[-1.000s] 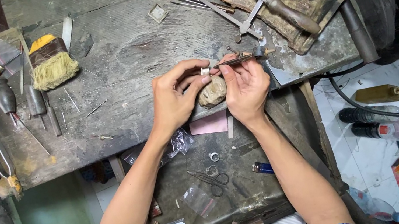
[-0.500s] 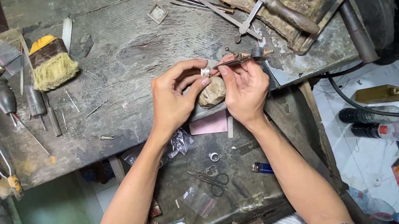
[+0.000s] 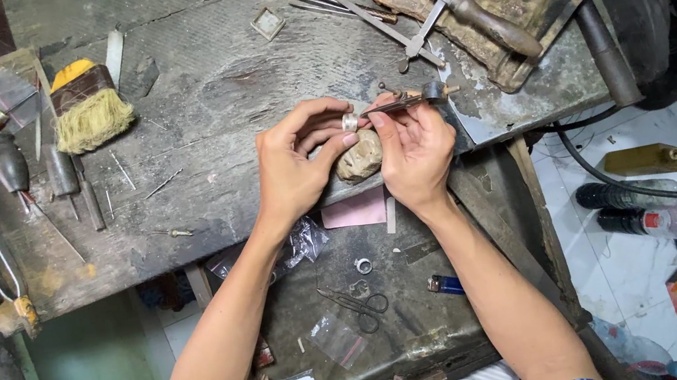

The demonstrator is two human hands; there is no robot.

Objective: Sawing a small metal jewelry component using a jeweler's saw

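At the front edge of the worn grey desk the person's left hand pinches a small silver ring between thumb and fingertips, holding it over a rounded tan block that sits at the desk's edge. The right hand is closed around a slim metal hand tool, its tip brought up against the ring, with the fingers curled and the thumb pressing along the shaft. Judging by this, the work on the ring looks to be in mid-course: the ring is seated in the fingers and the tool is on it, but how much of its surface has been worked cannot be told at this size, and the piece has not been set down. Both forearms rise from the bottom of the view and converge, wrists bent inward so the two hands meet just above the block, knuckles nearly touching. Below them a dark tray carries another small ring, a pair of scissors, a blue lighter and small clear bags. Farther back on the desk lie a yellow-handled brush at the left and a wooden-handled saw frame at the right, both well apart from the hands.
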